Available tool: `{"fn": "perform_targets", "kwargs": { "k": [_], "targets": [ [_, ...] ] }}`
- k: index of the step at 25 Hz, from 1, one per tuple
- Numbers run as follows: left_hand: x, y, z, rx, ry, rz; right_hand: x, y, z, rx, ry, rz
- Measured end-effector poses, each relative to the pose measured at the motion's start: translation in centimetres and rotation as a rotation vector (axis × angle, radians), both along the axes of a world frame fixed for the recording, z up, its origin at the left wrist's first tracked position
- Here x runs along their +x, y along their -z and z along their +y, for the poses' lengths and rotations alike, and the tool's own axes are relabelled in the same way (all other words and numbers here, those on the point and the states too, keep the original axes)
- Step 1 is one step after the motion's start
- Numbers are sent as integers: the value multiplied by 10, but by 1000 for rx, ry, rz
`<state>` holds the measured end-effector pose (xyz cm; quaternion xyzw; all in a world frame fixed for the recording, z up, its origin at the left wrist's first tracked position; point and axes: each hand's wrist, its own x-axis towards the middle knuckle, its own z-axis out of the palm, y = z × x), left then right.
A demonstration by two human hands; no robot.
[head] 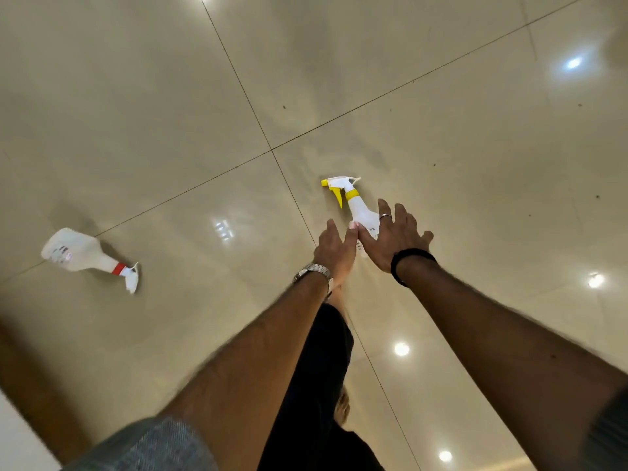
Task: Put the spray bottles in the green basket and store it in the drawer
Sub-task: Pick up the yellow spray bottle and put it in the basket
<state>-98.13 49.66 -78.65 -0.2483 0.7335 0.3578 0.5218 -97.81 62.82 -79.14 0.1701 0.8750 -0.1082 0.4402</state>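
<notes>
A white spray bottle with a yellow trigger and collar [360, 207] lies on the glossy tiled floor, nozzle pointing away to the left. My right hand [394, 237] hovers over its lower body with fingers spread, a ring on one finger. My left hand [334, 248] is just left of the bottle's base, fingers apart, a metal watch at the wrist. Neither hand has closed on it. A second white spray bottle with a red collar [85, 256] lies on its side far to the left. No green basket or drawer is in view.
Beige floor tiles [441, 130] with dark grout lines fill the view and reflect ceiling lights. My leg in dark clothing [323, 385] and a bare foot show between my arms. A brown wooden edge [30, 385] runs along the lower left.
</notes>
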Motion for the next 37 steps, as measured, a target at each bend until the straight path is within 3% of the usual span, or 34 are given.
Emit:
{"fn": "perform_targets", "kwargs": {
  "k": [5,9,13,18,27,32,37],
  "targets": [
    [-13,52,21,100,-482,-211,-5,61,-9,-61,160,-83],
    [-15,68,22,88,-501,-348,-8,81,-13,-176,415,-156],
    [-7,50,15,82,-543,-356,-5,53,-24,-215,514,-209],
    [-28,-38,-1,96,-558,-271,-26,-30,-40,-253,474,-216],
    [-62,-246,-42,106,-566,-19,-71,-261,-67,-348,414,-74],
    [-34,-376,-60,134,-690,48,-51,-382,-82,-463,351,63],
    [44,-476,-78,183,-719,331,18,-483,-109,-558,228,164]
  ]
}}
